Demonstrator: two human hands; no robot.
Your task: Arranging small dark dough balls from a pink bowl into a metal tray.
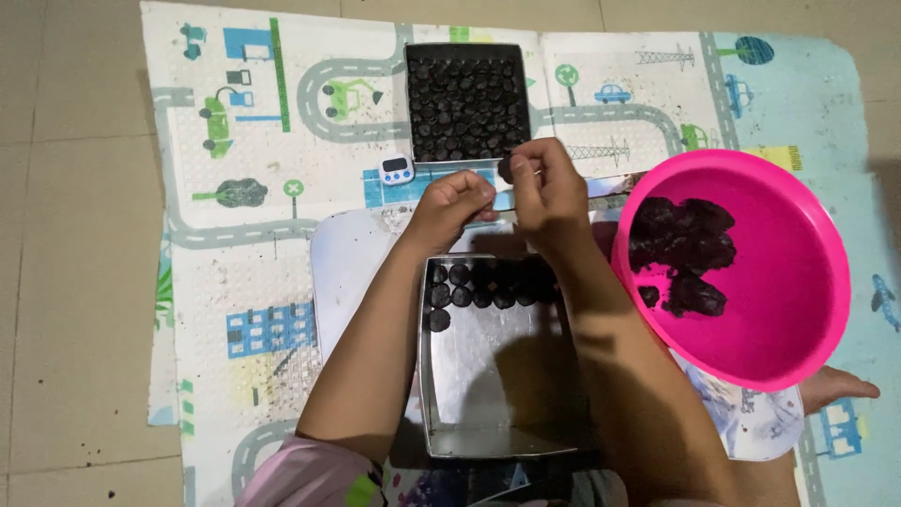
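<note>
Two hands meet above a square metal tray (488,394): right hand (549,188) pinches a round dark lump (506,169), left hand (452,205) curls narrow beside a glossy pink bowl (788,282).

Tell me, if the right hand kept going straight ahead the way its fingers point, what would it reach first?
Most likely the full black tray of dark round pieces. The right hand points away from the person, and the tray's near edge lies just beyond its fingertips. Height above the mat is unclear, so it might pass over the edge.
</note>
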